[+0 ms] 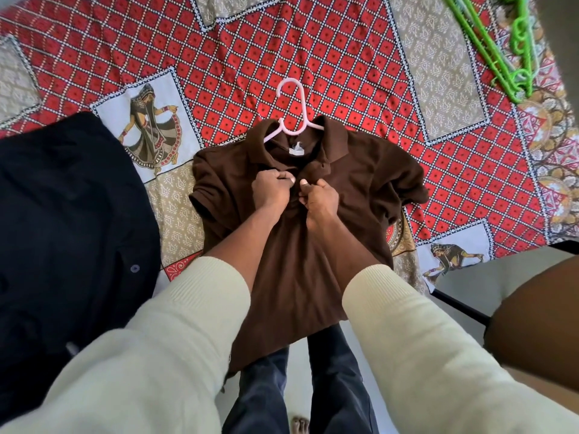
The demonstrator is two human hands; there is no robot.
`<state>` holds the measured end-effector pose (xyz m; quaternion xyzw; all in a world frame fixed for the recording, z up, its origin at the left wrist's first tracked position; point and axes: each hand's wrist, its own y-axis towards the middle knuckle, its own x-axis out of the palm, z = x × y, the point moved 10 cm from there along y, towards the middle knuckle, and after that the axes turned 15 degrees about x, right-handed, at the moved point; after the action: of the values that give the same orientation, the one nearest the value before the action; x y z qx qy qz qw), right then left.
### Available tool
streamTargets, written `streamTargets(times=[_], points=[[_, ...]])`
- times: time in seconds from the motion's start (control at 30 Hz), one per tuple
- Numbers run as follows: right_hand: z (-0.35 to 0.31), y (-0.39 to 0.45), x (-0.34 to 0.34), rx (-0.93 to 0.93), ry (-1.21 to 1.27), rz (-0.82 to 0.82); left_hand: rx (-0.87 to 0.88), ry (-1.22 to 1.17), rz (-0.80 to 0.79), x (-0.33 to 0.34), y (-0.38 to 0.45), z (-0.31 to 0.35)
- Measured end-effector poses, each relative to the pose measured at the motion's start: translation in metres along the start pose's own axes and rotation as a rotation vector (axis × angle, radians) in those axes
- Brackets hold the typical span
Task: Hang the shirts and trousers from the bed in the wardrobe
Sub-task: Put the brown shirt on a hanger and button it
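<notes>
Cream sleeves (407,355) reach forward. Left hand (272,190) and right hand (319,197) each pinch the placket of a brown polo shirt (354,183) lying on the bed (313,57). Just beyond them, a pink hanger (293,111) sits in its collar.

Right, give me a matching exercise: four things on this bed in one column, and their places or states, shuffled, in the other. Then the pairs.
Things:
1. Brown polo shirt
2. Pink plastic hanger
3. Green plastic hangers
4. Dark navy garment

Places or states:
A. Piled at the bed's far right corner
B. Heaped at the left side
C. Gripped at the placket by both hands
D. Hook showing above the collar

Pairs: 1-C, 2-D, 3-A, 4-B
</notes>
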<state>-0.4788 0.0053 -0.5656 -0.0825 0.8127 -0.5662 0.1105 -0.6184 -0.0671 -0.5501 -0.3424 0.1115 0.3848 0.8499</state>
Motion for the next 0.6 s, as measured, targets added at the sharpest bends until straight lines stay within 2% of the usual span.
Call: streamTargets(times=[0.1,0.2,0.33,0.5,0.6], points=[[0.003,-0.002,-0.003,0.025,0.039,-0.045,-0.071,-0.280,-0.003,0.005,-0.012,-0.003],[0.003,-0.003,-0.002,0.035,0.065,-0.076,-0.106,-0.375,0.012,0.003,-0.016,-0.003],[-0.005,-0.008,0.002,-0.008,0.004,-0.042,-0.071,-0.351,-0.001,0.001,-0.016,0.004],[-0.003,-0.008,0.004,0.000,-0.023,-0.035,0.034,-0.203,-0.026,0.000,-0.016,0.015],[-0.009,-0.008,-0.001,-0.030,-0.095,0.054,0.098,-0.121,-0.070,0.004,-0.013,0.019]])
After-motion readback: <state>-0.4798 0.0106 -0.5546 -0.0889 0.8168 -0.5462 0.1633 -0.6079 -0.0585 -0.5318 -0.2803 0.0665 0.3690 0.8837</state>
